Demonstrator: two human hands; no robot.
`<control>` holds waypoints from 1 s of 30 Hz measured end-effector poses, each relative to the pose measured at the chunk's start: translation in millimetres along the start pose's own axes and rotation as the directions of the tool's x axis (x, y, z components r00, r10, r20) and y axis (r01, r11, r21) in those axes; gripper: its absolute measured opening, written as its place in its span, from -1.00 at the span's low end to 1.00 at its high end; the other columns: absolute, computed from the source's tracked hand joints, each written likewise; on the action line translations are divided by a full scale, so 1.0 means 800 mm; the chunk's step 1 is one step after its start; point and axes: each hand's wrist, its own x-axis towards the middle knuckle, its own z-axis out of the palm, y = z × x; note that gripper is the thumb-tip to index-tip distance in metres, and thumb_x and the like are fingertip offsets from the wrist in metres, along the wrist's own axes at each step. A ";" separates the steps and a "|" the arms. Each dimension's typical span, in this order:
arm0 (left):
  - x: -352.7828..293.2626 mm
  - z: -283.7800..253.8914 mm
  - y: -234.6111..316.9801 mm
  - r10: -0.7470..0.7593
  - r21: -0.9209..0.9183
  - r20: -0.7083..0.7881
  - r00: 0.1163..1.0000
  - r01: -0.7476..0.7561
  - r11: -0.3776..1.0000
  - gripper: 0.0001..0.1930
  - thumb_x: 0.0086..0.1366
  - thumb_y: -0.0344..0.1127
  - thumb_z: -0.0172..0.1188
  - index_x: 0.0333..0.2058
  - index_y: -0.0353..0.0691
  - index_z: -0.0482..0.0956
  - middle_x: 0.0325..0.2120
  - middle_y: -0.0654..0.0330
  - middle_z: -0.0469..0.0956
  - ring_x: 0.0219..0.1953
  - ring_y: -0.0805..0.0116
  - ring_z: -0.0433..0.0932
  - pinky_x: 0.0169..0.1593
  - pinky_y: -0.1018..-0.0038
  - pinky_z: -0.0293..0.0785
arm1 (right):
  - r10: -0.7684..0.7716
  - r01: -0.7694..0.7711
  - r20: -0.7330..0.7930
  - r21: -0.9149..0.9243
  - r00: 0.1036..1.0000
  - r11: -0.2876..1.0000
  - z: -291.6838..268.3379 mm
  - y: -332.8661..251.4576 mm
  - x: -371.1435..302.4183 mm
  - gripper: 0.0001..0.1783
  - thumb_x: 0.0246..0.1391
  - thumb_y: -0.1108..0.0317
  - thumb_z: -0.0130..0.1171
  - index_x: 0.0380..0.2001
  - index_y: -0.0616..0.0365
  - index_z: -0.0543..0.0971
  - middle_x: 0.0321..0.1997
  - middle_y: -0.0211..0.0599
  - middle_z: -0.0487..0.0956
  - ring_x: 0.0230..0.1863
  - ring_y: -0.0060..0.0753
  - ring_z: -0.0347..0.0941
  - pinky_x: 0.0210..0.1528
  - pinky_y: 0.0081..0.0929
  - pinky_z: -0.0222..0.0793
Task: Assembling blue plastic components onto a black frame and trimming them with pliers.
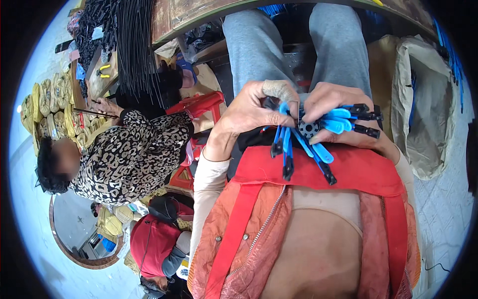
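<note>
Both hands are together above my lap, at a round black notched hub (307, 130). Blue ribs (301, 143) with black end pieces fan out from it on several sides. My left hand (249, 110) is closed, thumb and fingers pinching a blue rib beside the hub; a tan wrap (282, 90) covers one of its fingers. My right hand (343, 98) is closed around the hub, its fingertips at the hub's upper edge and its thumb below. More blue ribs stick out to the right across this hand. The exact contact under the fingers is hidden.
A wooden table (209, 11) edges the far side. An open pale sack (423, 119) stands at right. At left, a co-worker in a patterned top (134, 154) holds thin dark rods beside a red stool (206, 104). Long black rods (135, 45) hang off a bench.
</note>
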 end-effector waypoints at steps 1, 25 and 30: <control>-0.003 0.001 0.006 -0.055 0.015 -0.057 0.997 0.056 0.998 -0.80 0.00 -0.52 0.45 -0.39 -0.29 0.62 -0.38 0.25 0.56 -0.26 0.50 0.53 -0.15 0.57 0.44 | 0.036 -0.036 -0.021 0.022 0.999 0.999 -0.001 -0.003 0.001 -0.66 -0.17 0.46 0.47 -0.24 0.23 0.64 -0.24 -0.14 0.63 -0.22 -0.33 0.56 -0.15 -0.48 0.43; 0.048 -0.048 -0.028 0.097 0.081 -0.599 0.795 -0.060 0.995 -0.77 0.19 -0.39 0.30 -0.18 -0.30 0.59 -0.26 0.20 0.60 -0.23 0.43 0.56 -0.09 0.50 0.48 | 0.314 -0.344 -0.200 -0.139 0.928 0.929 -0.046 0.048 0.019 -0.66 0.08 0.29 0.21 -0.11 0.24 0.50 -0.11 -0.33 0.47 -0.07 -0.51 0.39 0.06 -0.52 0.27; -0.007 -0.021 -0.057 0.078 0.084 -0.588 0.805 -0.035 0.996 -0.48 0.11 -0.35 0.39 0.06 -0.25 0.48 -0.14 0.16 0.59 -0.09 0.35 0.54 0.04 0.37 0.46 | 0.328 -0.400 -0.412 -0.099 0.850 0.911 -0.042 0.069 0.010 -0.66 0.12 0.30 0.21 -0.07 0.24 0.50 -0.11 -0.37 0.51 -0.06 -0.56 0.41 0.03 -0.53 0.30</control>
